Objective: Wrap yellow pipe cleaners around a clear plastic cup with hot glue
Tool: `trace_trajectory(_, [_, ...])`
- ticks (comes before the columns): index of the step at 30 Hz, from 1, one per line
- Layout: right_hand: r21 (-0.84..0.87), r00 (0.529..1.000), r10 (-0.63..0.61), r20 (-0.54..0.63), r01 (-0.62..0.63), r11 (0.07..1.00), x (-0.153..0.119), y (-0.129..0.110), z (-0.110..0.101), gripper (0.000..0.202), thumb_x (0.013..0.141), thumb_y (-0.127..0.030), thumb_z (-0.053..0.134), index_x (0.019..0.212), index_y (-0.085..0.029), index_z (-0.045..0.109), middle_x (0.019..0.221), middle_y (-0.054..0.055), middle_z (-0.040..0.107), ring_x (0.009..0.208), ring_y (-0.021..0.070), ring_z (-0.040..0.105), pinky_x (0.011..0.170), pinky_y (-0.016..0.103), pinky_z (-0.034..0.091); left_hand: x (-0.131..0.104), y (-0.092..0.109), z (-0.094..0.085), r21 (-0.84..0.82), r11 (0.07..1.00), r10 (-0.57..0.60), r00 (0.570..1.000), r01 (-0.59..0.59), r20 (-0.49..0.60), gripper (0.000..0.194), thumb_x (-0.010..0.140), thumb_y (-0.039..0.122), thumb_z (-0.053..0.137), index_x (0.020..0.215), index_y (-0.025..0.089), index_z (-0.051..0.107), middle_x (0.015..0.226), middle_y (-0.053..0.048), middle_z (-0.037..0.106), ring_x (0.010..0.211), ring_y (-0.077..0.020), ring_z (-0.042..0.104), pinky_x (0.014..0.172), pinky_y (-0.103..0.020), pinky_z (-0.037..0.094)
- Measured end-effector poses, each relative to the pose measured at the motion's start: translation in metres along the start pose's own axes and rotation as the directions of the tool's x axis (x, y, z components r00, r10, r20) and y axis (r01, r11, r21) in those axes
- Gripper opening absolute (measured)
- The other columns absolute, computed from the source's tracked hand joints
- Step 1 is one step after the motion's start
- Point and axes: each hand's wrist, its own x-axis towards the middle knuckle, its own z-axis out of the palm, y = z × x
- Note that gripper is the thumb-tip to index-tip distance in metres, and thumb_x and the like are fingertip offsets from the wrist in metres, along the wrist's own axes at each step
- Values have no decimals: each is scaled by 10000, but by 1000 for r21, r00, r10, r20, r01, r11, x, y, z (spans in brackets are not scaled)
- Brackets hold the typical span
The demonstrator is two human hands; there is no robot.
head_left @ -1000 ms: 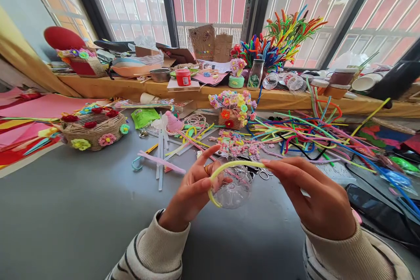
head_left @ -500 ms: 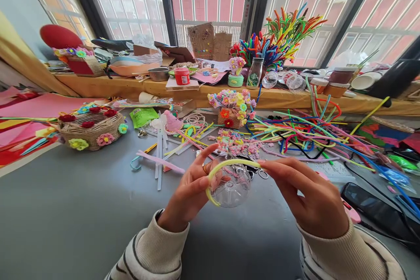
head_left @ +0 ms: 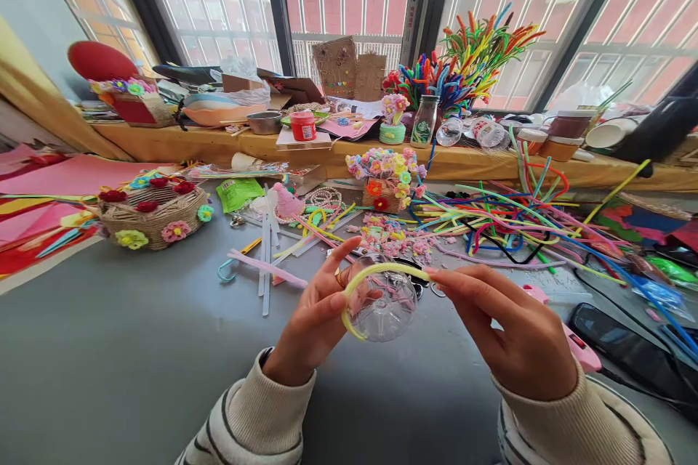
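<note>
My left hand [head_left: 321,312] holds a clear plastic bottle bottom [head_left: 384,316], its thumb pressing a yellow pipe cleaner [head_left: 390,269] against the rim. The pipe cleaner curves along the left and upper side of the clear piece. Thumb and fingers of my right hand [head_left: 502,320] pinch its right end, a little beyond the rim. Part of the left fingers shows through the clear plastic. Behind it lies a heap of small pink and yellow bits [head_left: 395,236].
A woven basket with flowers [head_left: 158,225] stands at left. Loose pipe cleaners [head_left: 491,221] sprawl at back right. A pink glue gun [head_left: 581,349] and a black phone [head_left: 616,341] lie by my right hand. Glue sticks [head_left: 265,261] lie left of centre. A flower-filled box [head_left: 382,192] stands behind.
My right hand has shifted slightly left and down with the pipe cleaner's end, which bends a little closer to the rim. The left hand has barely moved.
</note>
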Motion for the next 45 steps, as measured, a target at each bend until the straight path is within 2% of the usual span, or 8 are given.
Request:
trace_trajectory(4, [16,1000,-8,-25,8,1000,-3,-3,1,295,751,-27,476,995,-155,583,810,53,621,742,119,573,651,223,467,-2,2,-1,57,997,54,997,-57,53,555,566,258,685,1088,222,503,574,52,468,573,-90,451,761,-292,428])
trace_trajectory(8, [18,999,-3,-53,4,1000,-7,-5,2,317,746,-24,469,995,-189,576,797,38,633,755,142,568,637,262,462,-6,8,-2,172,971,138,977,-166,163,589,588,256,676,1136,233,464,564,48,494,530,-80,431,686,-259,438])
trace_trajectory(14, [18,997,-36,-68,37,999,-12,-5,5,322,730,-8,484,991,-180,565,857,49,651,850,163,571,715,291,470,-15,23,0,366,899,129,945,-239,300,566,624,202,658,1140,293,445,595,51,545,581,-102,490,910,-423,316])
trace_trajectory(20, [72,998,1,-58,4,997,-15,-7,12,295,735,-17,475,964,-176,573,861,52,661,847,166,589,709,292,483,-18,26,1,411,864,152,929,-290,337,552,651,174,639,1145,308,432,597,57,574,578,-103,500,973,-439,219])
trace_trajectory(25, [78,999,13,-50,-10,997,-14,-9,14,309,733,-9,485,980,-177,563,868,46,656,846,157,578,716,279,473,-19,26,-1,420,860,154,931,-292,332,528,652,185,641,1128,311,450,601,55,581,571,-107,507,979,-444,209])
trace_trajectory(31, [95,998,23,-54,-18,995,-13,-8,15,286,738,-7,486,967,-163,560,822,47,652,755,134,578,649,251,469,-13,19,-2,369,893,148,944,-256,296,510,639,224,649,1109,315,472,583,54,548,563,-104,479,935,-446,279])
trace_trajectory(38, [82,993,87,-82,-80,993,-14,-7,16,327,753,-60,492,1051,-188,534,796,24,666,674,125,598,596,239,471,-4,3,0,166,973,149,984,-163,94,532,567,264,675,1075,269,517,552,52,469,518,-94,405,756,-326,417])
trace_trajectory(45, [152,985,153,-76,-140,978,-16,-6,20,345,787,-74,431,1095,-197,526,778,28,651,674,131,575,617,269,445,1,-3,1,21,999,40,997,-41,66,481,611,239,635,1078,248,519,597,52,462,630,-103,484,894,-338,345])
